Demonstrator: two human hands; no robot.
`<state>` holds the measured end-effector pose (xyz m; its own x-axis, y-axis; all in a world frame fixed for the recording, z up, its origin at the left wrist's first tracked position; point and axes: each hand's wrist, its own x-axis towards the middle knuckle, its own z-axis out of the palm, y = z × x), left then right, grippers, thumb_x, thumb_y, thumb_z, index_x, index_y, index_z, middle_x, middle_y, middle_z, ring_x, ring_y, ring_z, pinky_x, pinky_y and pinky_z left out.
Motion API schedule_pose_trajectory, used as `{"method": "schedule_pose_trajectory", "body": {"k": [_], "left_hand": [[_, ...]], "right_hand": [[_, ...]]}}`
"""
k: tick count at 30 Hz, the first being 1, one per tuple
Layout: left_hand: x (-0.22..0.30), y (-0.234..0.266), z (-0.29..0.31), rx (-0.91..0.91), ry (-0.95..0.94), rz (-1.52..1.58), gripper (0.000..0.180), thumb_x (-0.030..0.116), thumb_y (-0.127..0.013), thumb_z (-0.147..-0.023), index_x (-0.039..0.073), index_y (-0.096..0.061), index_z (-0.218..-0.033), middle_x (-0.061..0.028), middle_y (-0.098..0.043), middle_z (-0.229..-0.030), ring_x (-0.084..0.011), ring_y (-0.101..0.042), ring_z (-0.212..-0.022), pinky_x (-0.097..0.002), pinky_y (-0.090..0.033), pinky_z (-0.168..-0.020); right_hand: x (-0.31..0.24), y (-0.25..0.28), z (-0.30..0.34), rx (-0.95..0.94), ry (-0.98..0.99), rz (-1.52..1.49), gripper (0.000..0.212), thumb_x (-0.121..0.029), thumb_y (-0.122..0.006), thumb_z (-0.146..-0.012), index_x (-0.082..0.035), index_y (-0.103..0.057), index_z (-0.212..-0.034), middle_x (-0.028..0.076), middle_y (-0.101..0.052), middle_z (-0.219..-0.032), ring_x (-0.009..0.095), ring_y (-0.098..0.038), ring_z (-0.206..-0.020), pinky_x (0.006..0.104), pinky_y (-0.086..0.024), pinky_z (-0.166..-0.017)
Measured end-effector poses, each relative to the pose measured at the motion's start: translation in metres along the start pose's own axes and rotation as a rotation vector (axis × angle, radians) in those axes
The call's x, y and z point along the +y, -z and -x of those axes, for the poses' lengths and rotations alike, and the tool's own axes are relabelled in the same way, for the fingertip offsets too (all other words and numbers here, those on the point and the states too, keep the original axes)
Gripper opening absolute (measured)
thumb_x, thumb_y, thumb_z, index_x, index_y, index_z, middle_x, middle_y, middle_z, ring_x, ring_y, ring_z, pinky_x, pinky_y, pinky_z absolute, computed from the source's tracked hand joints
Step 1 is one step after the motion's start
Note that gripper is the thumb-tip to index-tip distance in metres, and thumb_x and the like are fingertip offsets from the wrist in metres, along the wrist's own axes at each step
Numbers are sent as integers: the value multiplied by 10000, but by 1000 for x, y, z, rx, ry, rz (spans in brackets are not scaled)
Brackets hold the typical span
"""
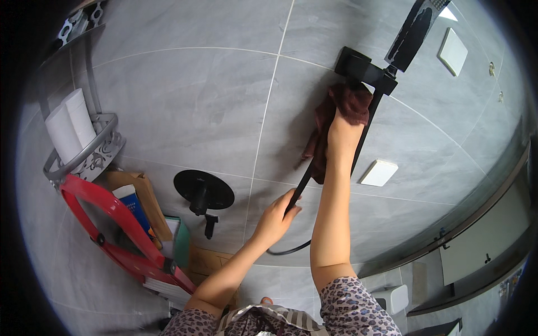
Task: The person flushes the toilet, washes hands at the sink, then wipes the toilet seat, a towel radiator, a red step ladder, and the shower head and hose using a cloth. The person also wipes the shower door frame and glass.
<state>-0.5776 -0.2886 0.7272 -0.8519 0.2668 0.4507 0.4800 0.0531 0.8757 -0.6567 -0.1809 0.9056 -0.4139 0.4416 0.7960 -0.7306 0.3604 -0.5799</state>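
A dark reddish-brown cloth (353, 103) is bunched in my right hand (343, 139), whose fingers are mostly hidden by it. The cloth presses up under a black wall bracket (354, 64), and part of it hangs down along a black shower hose (301, 187). Lower and to the left, my left hand (277, 217) is wrapped round that hose, which curves in a loop below it. Above the bracket a black hand shower (412, 39) with pale smears on its surface sits tilted up to the right. A straight black pipe (367, 127) runs down behind my right forearm.
Grey tiled wall fills the middle. A black round disc-shaped fixture (204, 187) juts out left of my left hand. Farther left are a red folding ladder (120, 215), a metal corner shelf (109, 126) with white rolls (67, 123), and cardboard (148, 201). White square plates (380, 172) are on the wall.
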Motion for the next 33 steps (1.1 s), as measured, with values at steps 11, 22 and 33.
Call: {"method": "schedule_pose_trajectory", "body": {"k": [11,22,33], "left_hand": [[-57,62,75,106,72,-144,434,15,-573,-858,11,-462,-1278,-127,-591,-1191,-186,-593,-1030,-299,-457,-879],[-34,19,67,-133,180,116,347,147,-458,-960,-19,-466,-1265,-138,-580,-1193,-185,-546,-1113,-304,-415,-942],[-160,-47,137,-66,421,389,199,226,-454,-978,38,-462,-1040,-1,-495,-742,-72,-486,-647,-240,-417,-568]], "right_hand": [[57,36,178,-100,-217,66,90,-39,-519,-872,-2,-463,-933,80,-555,-764,141,-508,-602,269,-403,-534],[104,138,375,-460,-886,206,268,-280,-587,-834,-28,-497,-857,127,-538,-605,244,-530,-377,358,-399,-368],[125,197,418,-1005,-226,598,154,-171,-618,-707,-61,-529,-765,125,-565,-649,319,-589,-569,413,-455,-478]]}}
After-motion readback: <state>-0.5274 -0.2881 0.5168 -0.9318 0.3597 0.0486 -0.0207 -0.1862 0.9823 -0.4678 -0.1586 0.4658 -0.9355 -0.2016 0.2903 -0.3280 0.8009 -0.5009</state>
